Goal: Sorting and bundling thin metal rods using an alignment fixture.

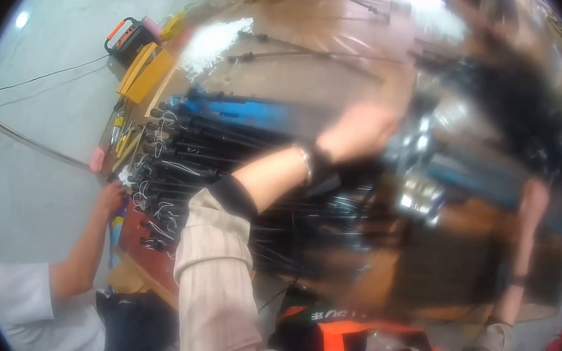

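Note:
My left hand (362, 128) reaches across the table, smeared by motion, with a bracelet and a dark band at the wrist. Whether it holds anything cannot be made out. Below and left of that arm lie many thin black rods (188, 141) with loops of white cord at their ends. Far to the right, my right hand (534, 200) is blurred too, its fingers unclear, beside shiny plastic wrapping (420, 198) and a blurred dark bundle (510, 107).
Across the table lie a white heap of small pieces (212, 45), a blue item (243, 111) and loose rods (302, 53). A yellow box (145, 72) stands near a black case with an orange handle (130, 40). At left, a co-worker's hand (112, 195) touches the rod ends.

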Motion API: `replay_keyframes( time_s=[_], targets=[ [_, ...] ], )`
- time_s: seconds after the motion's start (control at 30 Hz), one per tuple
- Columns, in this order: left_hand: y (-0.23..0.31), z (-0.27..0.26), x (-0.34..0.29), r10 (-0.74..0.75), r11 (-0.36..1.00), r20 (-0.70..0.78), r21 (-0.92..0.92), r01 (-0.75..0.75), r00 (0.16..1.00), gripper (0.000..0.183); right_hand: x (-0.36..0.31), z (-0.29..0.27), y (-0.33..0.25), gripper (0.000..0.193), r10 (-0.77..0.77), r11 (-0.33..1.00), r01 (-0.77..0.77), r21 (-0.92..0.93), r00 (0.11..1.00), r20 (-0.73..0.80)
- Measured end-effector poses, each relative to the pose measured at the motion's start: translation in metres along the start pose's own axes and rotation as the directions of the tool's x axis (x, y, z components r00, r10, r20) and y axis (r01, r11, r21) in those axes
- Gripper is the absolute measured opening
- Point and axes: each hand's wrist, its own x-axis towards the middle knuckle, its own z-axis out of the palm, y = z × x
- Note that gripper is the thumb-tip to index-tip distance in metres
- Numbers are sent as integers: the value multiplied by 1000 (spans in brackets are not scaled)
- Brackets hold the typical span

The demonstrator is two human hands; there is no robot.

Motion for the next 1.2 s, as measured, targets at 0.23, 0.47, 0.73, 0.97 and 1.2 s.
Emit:
replay_keyframes(
  time_s=[0.23,0.47,0.73,0.97,1.2],
  targets=[
    [3,-9,7,-112,992,113,-48,118,987,23,-19,2,22,18,61,997,-59,-45,996,57],
    [14,-2,6,31,999,7,-31,-31,999,31,2,-24,-106,37,-26,993,18,117,997,73],
    [5,-1,13,-55,994,182,105,36,982,27,-4,-43,-163,33,-179,965,193,177,979,-93],
    [3,4,22,-84,985,179,161,56,980,24,-7,-39,-184,30,-93,907,68,417,995,41],
    [9,-1,0,-54,980,71,195,40,996,22,-11,-34,-212,28,-96,712,-144,688,950,298]
  ],
)
